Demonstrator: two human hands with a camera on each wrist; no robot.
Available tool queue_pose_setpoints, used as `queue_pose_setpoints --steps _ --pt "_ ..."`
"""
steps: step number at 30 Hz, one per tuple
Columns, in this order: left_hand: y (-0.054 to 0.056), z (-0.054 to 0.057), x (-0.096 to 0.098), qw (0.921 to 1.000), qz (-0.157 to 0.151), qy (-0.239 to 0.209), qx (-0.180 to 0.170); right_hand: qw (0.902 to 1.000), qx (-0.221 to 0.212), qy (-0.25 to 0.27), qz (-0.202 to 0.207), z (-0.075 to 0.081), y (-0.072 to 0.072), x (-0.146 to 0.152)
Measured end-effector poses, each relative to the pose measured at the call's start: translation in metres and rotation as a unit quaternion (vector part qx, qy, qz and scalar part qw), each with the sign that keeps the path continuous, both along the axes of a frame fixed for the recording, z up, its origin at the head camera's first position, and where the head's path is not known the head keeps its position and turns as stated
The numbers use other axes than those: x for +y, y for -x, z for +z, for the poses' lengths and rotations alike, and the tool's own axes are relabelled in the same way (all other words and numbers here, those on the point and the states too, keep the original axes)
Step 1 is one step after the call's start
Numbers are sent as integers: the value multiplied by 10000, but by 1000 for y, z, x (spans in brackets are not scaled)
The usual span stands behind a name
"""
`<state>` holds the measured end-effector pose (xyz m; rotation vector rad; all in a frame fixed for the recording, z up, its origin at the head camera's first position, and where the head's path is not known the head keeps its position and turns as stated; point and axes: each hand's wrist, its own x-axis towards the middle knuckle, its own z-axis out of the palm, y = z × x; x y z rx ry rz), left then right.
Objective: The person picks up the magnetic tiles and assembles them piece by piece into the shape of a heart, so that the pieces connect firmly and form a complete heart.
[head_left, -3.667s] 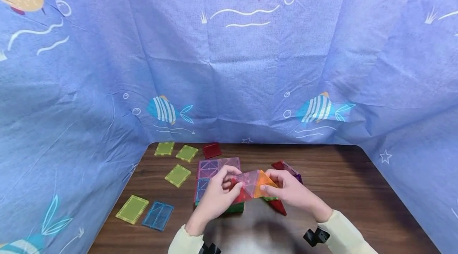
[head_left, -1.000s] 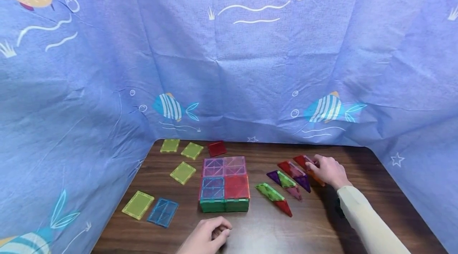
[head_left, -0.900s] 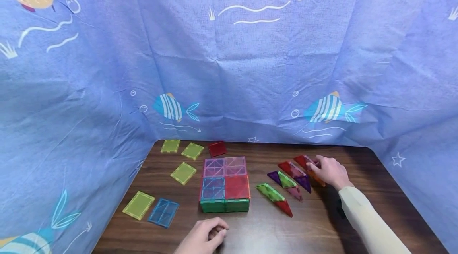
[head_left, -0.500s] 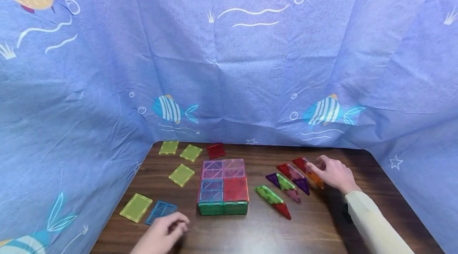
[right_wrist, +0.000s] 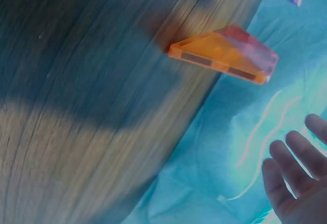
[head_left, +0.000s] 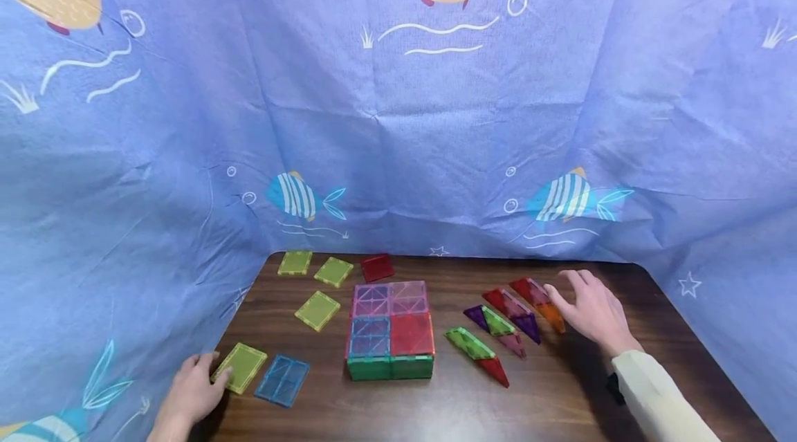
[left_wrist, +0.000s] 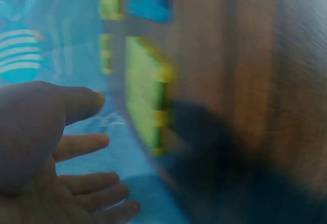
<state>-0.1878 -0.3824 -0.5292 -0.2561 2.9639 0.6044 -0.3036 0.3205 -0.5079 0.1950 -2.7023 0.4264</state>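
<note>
Currently, the left hand (head_left: 193, 387) is the nearer one to the yellow tile (head_left: 244, 367)

Head view: a box of coloured tiles (head_left: 411, 367) stands on the tabletop (head_left: 461, 418). Left of the box, past a blue tile (head_left: 282, 381), lies the yellow tile, with the left hand on its side away from the box. So from those fingers the tile lies toward the box; the thumb overlaps its edge, though whether it touches I cannot tell. Its longer-looking sides slant from near left to far right, but foreshortening may deceive. Right of the box, beyond a green-and-red strip (head_left: 478, 353), the right hand (head_left: 594, 310) is close beside an orange-ended strip (head_left: 539, 302).

Left wrist view: thumb and fingers are spread wide, gripping nothing, with a gap showing before the blurred yellow tile.

Right wrist view: the fingers are parted and nearly straight, holding nothing, clear of the orange-ended strip.
</note>
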Motion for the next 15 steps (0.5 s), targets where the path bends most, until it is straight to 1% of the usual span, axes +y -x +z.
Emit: queue_pose_setpoints --steps 3,4,6,10,13,15 --pt "3 -14 -3 9986 79 -116 -509 9978 648 -3 148 -1 -4 -7" --pt "3 -18 -2 9981 113 -161 -578 9963 838 -7 201 0 -4 -9" --pt "3 -21 -1 9979 173 -173 -593 9928 1156 -5 322 1 -6 -14" --pt "3 -18 2 9983 275 -107 -507 9867 1532 -53 538 6 -12 -27" --pt "5 -16 2 9981 304 -55 -542 9844 1606 -76 710 10 -15 -34" --pt "6 -15 1 9977 325 -27 -603 9849 1597 -15 665 15 -14 -33"
